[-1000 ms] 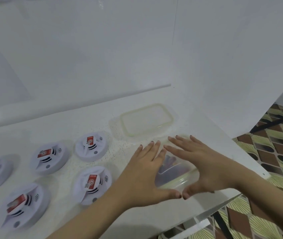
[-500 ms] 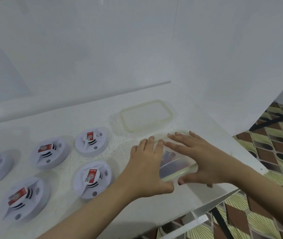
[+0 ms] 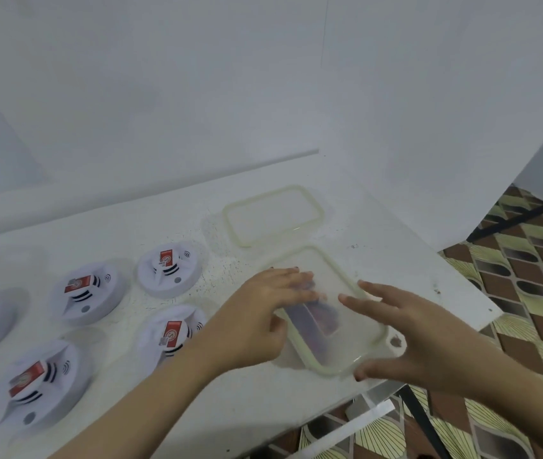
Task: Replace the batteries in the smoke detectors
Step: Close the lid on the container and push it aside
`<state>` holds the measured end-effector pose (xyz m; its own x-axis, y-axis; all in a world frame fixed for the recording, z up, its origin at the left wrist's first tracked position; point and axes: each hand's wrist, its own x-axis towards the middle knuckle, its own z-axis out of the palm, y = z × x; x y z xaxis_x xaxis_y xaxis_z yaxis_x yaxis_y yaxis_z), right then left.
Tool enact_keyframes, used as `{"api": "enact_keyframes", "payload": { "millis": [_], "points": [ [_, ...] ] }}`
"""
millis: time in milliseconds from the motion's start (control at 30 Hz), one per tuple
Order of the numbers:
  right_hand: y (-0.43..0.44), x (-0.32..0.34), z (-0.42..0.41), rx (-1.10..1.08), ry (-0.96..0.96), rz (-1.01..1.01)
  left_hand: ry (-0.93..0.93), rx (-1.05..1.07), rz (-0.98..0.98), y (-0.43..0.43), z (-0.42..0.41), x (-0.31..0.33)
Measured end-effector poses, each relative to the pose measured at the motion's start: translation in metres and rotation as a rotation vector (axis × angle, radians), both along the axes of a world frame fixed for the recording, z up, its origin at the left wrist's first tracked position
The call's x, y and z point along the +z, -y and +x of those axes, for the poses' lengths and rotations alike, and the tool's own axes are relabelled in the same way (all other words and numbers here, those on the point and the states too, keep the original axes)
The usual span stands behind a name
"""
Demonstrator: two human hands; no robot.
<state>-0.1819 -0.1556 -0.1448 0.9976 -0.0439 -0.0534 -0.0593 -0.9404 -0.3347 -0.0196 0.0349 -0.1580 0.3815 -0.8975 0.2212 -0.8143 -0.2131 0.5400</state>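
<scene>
A clear rectangular container with a pale-rimmed lid on it sits near the table's right front corner. Dark batteries show blurred through the plastic. My left hand lies on the lid's left part with straight fingers, thumb by the near-left rim. My right hand is spread over the right rim, its thumb touching the front edge. Several white round smoke detectors with red labels lie to the left, among them one at the back, one beside my left wrist and one in front.
A second clear lid or tray lies flat behind the container. White walls close the back and right. The white table ends just right of and in front of the container, with patterned floor below.
My hands were together on top of the container; they have drawn apart toward its left and right edges, uncovering the lid's middle. The container has not visibly moved.
</scene>
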Motion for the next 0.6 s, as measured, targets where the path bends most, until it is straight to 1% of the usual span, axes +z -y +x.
{"api": "enact_keyframes", "payload": {
  "millis": [67,100,167,233,267,367,467,533,600],
  "points": [
    [-0.009,-0.009,-0.004,-0.037,0.136,-0.077,-0.054,-0.033,0.036,0.0,-0.009,-0.001],
    [-0.011,-0.013,-0.005,-0.035,0.204,-0.12,-0.019,-0.069,0.079,0.0,-0.014,-0.003],
    [-0.008,-0.021,-0.003,0.035,0.262,-0.159,0.128,-0.085,0.169,0.001,-0.02,-0.011],
    [0.0,-0.023,0.0,0.161,0.272,-0.181,0.252,-0.048,0.149,0.003,-0.027,-0.02],
    [0.003,-0.024,0.001,0.205,0.269,-0.186,0.27,-0.024,0.124,0.004,-0.031,-0.023],
    [0.007,-0.033,0.004,0.239,0.331,-0.179,0.299,0.035,0.078,0.008,-0.038,-0.029],
    [0.006,-0.039,0.006,0.258,0.406,-0.202,0.348,0.029,0.081,0.01,-0.039,-0.029],
    [0.008,-0.038,0.007,0.262,0.402,-0.171,0.353,0.001,0.123,0.008,-0.035,-0.027],
    [0.01,-0.034,0.007,0.227,0.39,-0.03,0.306,-0.056,0.142,0.004,-0.027,-0.022]
  ]
}}
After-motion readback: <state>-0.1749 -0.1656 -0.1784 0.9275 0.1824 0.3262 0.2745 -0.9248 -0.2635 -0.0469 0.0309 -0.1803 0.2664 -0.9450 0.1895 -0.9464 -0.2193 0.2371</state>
